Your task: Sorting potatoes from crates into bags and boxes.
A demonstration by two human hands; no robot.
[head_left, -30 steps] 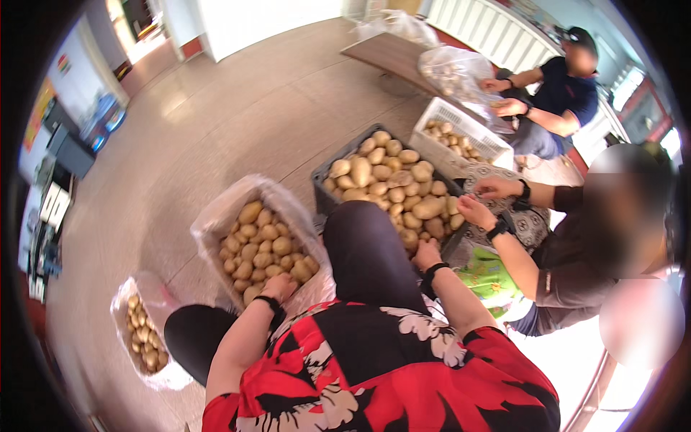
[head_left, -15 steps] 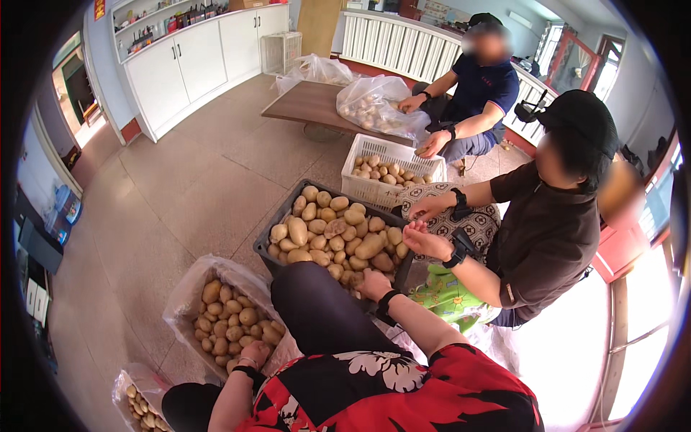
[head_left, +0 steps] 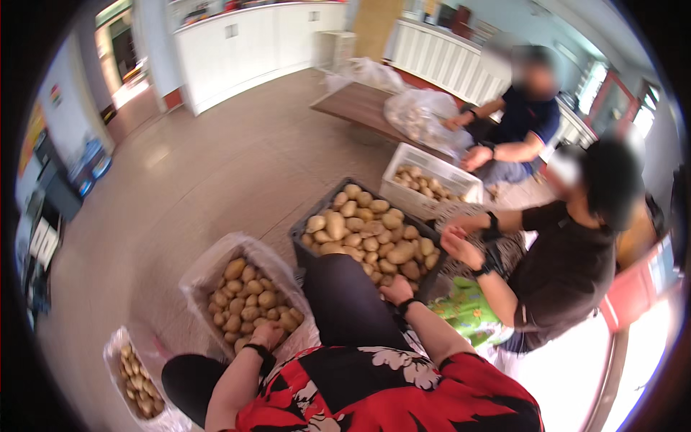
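My right hand [head_left: 397,290] is at the near edge of a dark crate [head_left: 296,229] full of potatoes [head_left: 335,225]. Its fingers curl in among the potatoes, and what they hold is too blurred to make out. Lower and to the left, my left hand [head_left: 268,334] rests on the potatoes [head_left: 250,299] in a container lined with clear plastic [head_left: 196,277]. Its fingers point down and are mostly hidden from view. My raised knee [head_left: 345,291] lies between the two containers.
A smaller plastic-lined container [head_left: 115,353] of potatoes stands at the lower left. On the right sits a person in dark brown [head_left: 568,277], hands raised beside the dark crate. Beyond, another person [head_left: 529,119] sits by a white crate [head_left: 432,206] and a low brown table [head_left: 353,108] with plastic bags.
The view has swung, so the whole scene sits further right or lower. My hands remain at the same two containers. The far person's hand has drawn back from above the white crate.
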